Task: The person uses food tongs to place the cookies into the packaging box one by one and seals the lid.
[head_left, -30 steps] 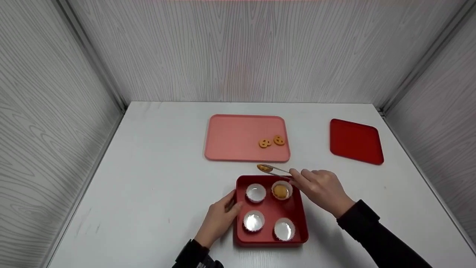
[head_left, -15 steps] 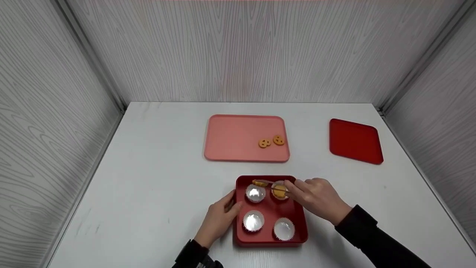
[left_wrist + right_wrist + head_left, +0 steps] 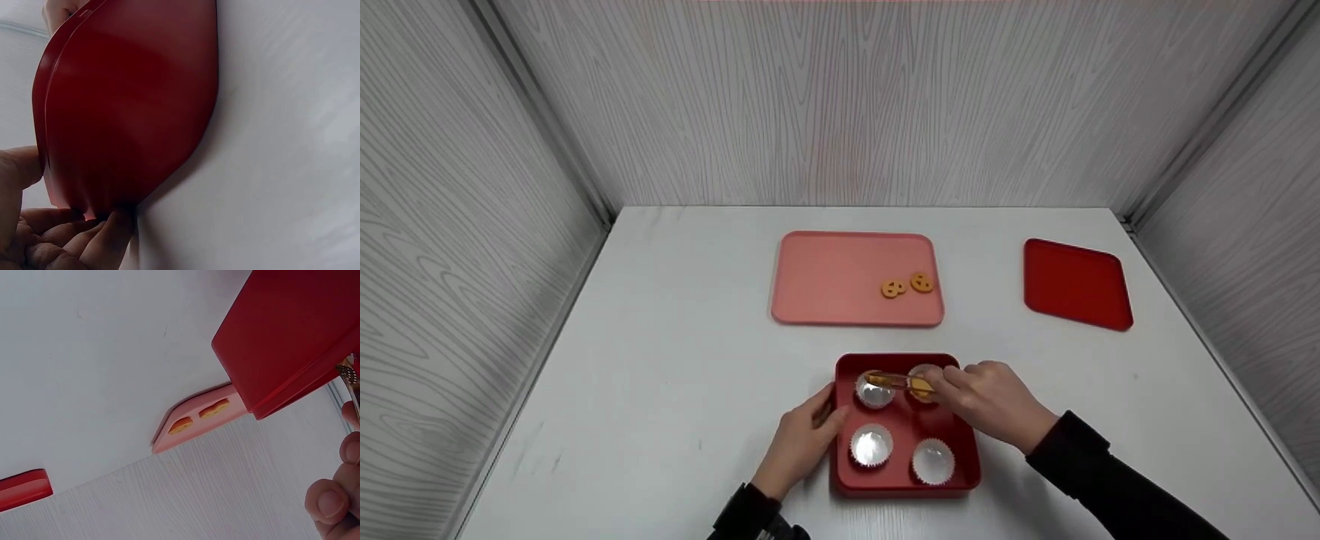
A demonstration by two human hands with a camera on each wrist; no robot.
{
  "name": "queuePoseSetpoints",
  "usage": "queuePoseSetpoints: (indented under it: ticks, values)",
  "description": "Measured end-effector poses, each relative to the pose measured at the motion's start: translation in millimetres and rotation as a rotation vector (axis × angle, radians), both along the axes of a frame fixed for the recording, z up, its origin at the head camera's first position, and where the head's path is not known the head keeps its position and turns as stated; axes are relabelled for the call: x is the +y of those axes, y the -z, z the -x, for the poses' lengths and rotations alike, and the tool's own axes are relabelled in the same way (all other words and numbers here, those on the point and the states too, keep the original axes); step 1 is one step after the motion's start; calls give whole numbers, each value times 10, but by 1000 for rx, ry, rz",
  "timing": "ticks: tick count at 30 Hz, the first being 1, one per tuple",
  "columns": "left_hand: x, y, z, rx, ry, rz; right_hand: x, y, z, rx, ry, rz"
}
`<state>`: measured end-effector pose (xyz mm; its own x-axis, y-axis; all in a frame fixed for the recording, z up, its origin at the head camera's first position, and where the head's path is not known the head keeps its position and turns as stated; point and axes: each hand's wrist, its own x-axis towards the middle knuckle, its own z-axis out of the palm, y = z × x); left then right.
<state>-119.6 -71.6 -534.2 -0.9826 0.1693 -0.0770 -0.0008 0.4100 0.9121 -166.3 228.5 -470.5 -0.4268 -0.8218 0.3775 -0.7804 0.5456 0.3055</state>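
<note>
The left hand [image 3: 801,442] grips the left side of a red box [image 3: 901,429], its thumb over the rim and its other fingers curled against the outer wall, as the left wrist view shows; the right hand [image 3: 994,401] reaches over the box's far right corner, its fingers closed round slim metal tongs [image 3: 901,376], which point leftward across the box; between the tips of the tongs sits a small golden-brown piece [image 3: 877,379], over the far left paper cup [image 3: 876,399]; whether the piece touches that cup cannot be told; the far right paper cup [image 3: 916,368], partly hidden by the tongs and the right hand, contains a yellowish piece [image 3: 921,388]; the near left paper cup [image 3: 871,445] and the near right paper cup [image 3: 933,462] stand upright on the floor of the box, their pale insides showing; beyond the box, on the white table [image 3: 682,337], lies a pink tray [image 3: 832,277], with two pretzel-shaped pieces [image 3: 893,289] near its right edge, close to one another; a flat red tray [image 3: 1078,285] lies farther right, slightly turned and well apart from the pink one; black sleeves [image 3: 1110,472] cover both forearms; pale wood-grained panels [image 3: 810,97] rise behind the table and at its sides.
</note>
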Motion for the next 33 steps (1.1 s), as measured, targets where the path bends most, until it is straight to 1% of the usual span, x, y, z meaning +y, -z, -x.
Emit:
queuePoseSetpoints:
  ticks: [10,23,33]
  values:
    - [0,-14,-17,-20,1,0,-52,6,18,-24,17,-59]
    - [8,-13,-13,-29,-6,2,-72,1,21,-44,27,-51]
    - [2,-12,-13,-15,3,-4,-33,-26,27,35,-16,11]
